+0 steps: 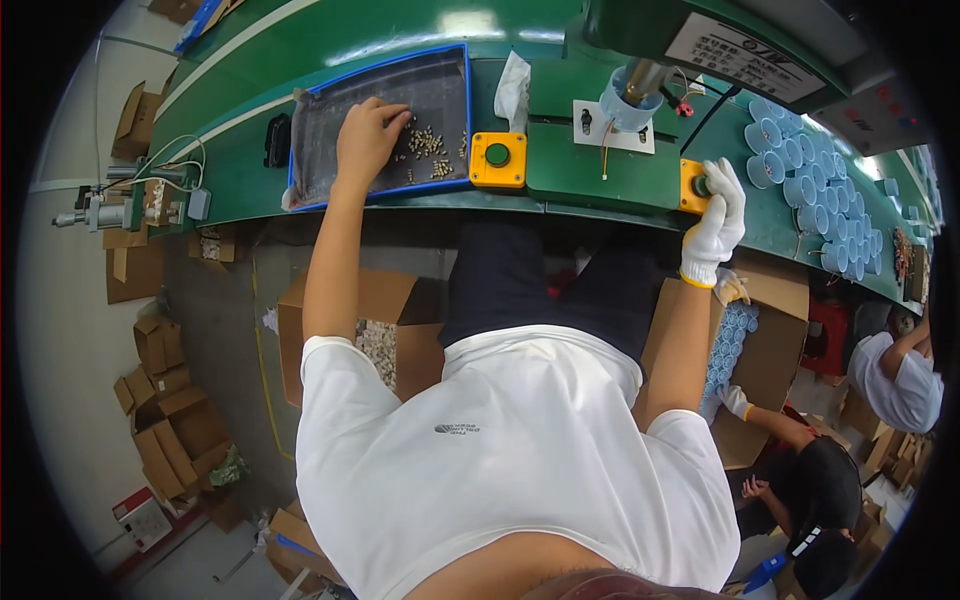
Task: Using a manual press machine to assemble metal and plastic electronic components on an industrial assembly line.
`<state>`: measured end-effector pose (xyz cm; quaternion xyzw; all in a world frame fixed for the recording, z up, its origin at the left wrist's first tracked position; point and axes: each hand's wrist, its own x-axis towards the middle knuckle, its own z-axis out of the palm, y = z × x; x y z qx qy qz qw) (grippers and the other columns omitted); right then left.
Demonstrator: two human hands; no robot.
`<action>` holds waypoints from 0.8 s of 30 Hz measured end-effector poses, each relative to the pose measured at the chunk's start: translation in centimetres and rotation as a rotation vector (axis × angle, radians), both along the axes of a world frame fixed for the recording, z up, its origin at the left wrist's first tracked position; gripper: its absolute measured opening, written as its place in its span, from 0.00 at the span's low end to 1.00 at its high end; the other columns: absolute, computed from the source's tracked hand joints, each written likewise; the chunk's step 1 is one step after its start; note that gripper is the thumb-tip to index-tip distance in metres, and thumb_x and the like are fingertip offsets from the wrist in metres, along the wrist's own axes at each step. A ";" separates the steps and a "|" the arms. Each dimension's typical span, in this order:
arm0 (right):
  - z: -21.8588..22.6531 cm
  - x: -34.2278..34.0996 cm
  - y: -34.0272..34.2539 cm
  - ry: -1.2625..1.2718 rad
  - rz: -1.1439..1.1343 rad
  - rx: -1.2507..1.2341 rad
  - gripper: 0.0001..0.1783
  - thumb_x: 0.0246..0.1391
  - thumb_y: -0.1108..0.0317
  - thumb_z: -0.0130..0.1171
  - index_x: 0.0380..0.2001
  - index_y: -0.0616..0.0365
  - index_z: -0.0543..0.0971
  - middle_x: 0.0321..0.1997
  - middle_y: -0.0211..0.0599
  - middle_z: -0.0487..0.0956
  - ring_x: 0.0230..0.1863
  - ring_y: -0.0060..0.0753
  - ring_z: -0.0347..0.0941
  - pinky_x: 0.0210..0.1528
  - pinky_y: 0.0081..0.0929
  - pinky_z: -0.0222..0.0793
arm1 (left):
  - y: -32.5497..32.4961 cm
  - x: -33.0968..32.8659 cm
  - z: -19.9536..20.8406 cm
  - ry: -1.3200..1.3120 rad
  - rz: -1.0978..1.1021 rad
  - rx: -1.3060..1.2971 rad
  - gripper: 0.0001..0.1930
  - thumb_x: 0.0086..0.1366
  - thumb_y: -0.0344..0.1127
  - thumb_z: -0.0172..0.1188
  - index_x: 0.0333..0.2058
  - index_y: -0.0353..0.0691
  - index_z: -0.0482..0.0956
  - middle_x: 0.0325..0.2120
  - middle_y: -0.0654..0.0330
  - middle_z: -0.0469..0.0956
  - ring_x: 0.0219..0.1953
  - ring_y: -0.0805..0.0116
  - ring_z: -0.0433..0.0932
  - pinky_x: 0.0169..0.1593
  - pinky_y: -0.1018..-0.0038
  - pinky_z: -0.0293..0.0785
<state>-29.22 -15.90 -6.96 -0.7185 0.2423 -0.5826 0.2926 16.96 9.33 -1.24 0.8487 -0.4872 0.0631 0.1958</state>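
My bare left hand (368,135) is over a blue-rimmed tray (466,90) lined with dark sheet. Its thumb and fingertips are pinched together; whatever they may hold is too small to make out. Beside it in the tray lies a scatter of small metal parts (428,142). My right hand (716,218), in a white knit glove, rests against a yellow button box (692,187), its fingers stretched out and partly covering the button. Between my hands, a light blue plastic cup (628,112) sits on a white plate (640,138) under the spindle of a green press (650,40).
A second yellow button box (497,160) with a green button stands beside the tray. Many blue cups (800,170) crowd the bench at right. Open cartons (385,290) flank my legs. A co-worker (815,480) reaches into the right carton; another person (895,375) sits farther right.
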 end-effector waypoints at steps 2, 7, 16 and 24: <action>0.2 -0.6 -0.2 -0.010 -0.039 -0.025 0.18 0.74 0.65 0.56 0.54 0.66 0.87 0.65 0.56 0.84 0.65 0.50 0.82 0.69 0.40 0.75 | -1.3 -0.8 0.3 0.012 -0.015 0.044 0.11 0.72 0.43 0.69 0.45 0.46 0.94 0.43 0.56 0.88 0.49 0.48 0.84 0.56 0.56 0.79; 1.8 -0.1 -0.1 0.061 -0.147 -0.117 0.14 0.63 0.73 0.63 0.49 0.60 0.90 0.56 0.57 0.87 0.62 0.55 0.83 0.66 0.46 0.78 | -1.4 1.5 -1.6 0.001 -0.204 0.081 0.09 0.71 0.37 0.68 0.40 0.39 0.90 0.41 0.48 0.85 0.50 0.39 0.82 0.59 0.51 0.77; 2.3 -1.3 0.1 0.060 -0.097 -0.070 0.15 0.54 0.71 0.65 0.46 0.60 0.88 0.49 0.51 0.89 0.61 0.61 0.83 0.64 0.48 0.79 | -5.6 -9.1 0.5 0.375 -0.244 -0.279 0.08 0.80 0.31 0.59 0.47 0.31 0.76 0.36 0.49 0.76 0.39 0.55 0.76 0.49 0.64 0.74; 3.9 -1.3 1.4 -0.216 -0.108 0.160 0.28 0.61 0.75 0.66 0.65 0.69 0.79 0.62 0.50 0.85 0.61 0.42 0.83 0.69 0.39 0.77 | -9.7 -16.9 2.2 0.164 -0.423 -0.257 0.05 0.75 0.26 0.60 0.46 0.32 0.78 0.43 0.44 0.79 0.47 0.40 0.78 0.52 0.53 0.74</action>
